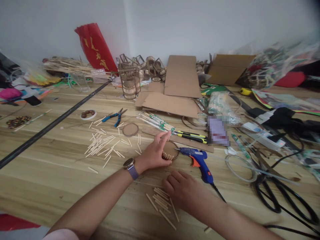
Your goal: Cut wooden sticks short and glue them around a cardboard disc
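My left hand (pixel 155 152), with a watch on its wrist, rests on a round cardboard disc (pixel 172 148) that has a row of short wooden sticks (pixel 167 156) standing along its near edge; the fingers curl around those sticks. My right hand (pixel 183 190) lies knuckles up on the wooden floor, fingers curled down onto a small pile of cut sticks (pixel 161 201); what the fingers pinch is hidden. A blue and orange glue gun (pixel 198 160) lies just right of the disc, its nozzle pointing at it.
Many cut sticks (pixel 103 145) are scattered to the left, with a second cardboard disc (pixel 130 129), blue pliers (pixel 115 116) and a yellow-black utility knife (pixel 191 136). Black scissors (pixel 280 190) and cables lie right. Cardboard sheets (pixel 181 78) and stick-built baskets (pixel 130 83) stand behind.
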Motion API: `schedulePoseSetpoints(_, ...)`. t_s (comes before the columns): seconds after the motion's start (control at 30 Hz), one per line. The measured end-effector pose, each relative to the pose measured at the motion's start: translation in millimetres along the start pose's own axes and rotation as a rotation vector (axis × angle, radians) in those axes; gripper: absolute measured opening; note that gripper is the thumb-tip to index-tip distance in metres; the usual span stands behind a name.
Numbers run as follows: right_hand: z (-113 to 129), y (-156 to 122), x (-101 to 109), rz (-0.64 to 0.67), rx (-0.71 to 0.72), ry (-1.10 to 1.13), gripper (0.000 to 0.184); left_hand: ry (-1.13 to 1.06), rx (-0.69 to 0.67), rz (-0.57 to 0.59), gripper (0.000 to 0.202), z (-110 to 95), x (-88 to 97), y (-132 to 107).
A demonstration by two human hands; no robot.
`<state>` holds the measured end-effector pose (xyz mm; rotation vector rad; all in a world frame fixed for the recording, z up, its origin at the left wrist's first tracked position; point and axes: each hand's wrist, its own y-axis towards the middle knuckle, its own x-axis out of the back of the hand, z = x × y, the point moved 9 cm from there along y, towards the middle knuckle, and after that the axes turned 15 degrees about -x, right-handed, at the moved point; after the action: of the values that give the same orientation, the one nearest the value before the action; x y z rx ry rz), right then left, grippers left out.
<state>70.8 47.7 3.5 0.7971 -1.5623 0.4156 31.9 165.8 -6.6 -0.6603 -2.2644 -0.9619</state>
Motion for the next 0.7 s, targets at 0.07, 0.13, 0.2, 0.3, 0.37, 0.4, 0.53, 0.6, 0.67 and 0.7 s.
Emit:
schedulePoseSetpoints(0.07, -1.2, 2.0, -1.5, 0.016, -0.004, -0.009, 0.009, -0.005, 0.004, 0.0, 0.116, -0.3, 0.4, 0.4)
schedulePoseSetpoints(0.13, -5.3, 4.1, -5.4, 0.039, -0.03, -0.01, 0.01, -0.014, 0.012, 0.001, 0.115, -0.1, 0.5, 0.5)
schedulePoseSetpoints(0.2, -9.4, 5.4, -8.9, 0.054, -0.047, -0.001, 0.012, -0.019, 0.021, 0.007, 0.114, 0.3, 0.3, 0.5)
schedulePoseSetpoints(0.3, -14.7, 5.1, -6.2, 0.062, -0.04, 0.061, 0.015, -0.022, 0.027, 0.013, 0.114, 0.3, 0.5, 0.3)
schedulePoseSetpoints(0.37, -22.7, 4.6, 4.2, 0.055, -0.056, 0.145, 0.02, -0.03, 0.027, 0.017, 0.113, -0.1, 0.6, 0.2)
schedulePoseSetpoints(0.4, -28.9, 4.5, 10.8, 0.056, -0.077, 0.199, 0.023, -0.033, 0.02, 0.015, 0.112, -0.9, 0.9, 0.4)
schedulePoseSetpoints(0.53, -60.7, 4.9, 31.3, 0.14, -0.165, 0.497, 0.024, -0.033, -0.031, -0.002, 0.112, -5.0, 2.3, 1.5)
schedulePoseSetpoints(0.6, -79.8, 6.3, 32.8, 0.171, -0.233, 0.632, 0.022, -0.031, -0.024, -0.001, 0.115, -4.0, 1.5, 1.4)
schedulePoseSetpoints(0.67, -99.2, 8.3, 26.1, 0.184, -0.342, 0.696, 0.016, -0.03, -0.002, 0.0, 0.117, -1.8, 0.7, 0.9)
schedulePoseSetpoints(0.7, -106.8, 9.3, 20.6, 0.191, -0.397, 0.709, 0.014, -0.032, 0.008, -0.001, 0.117, -0.9, 0.5, 0.7)
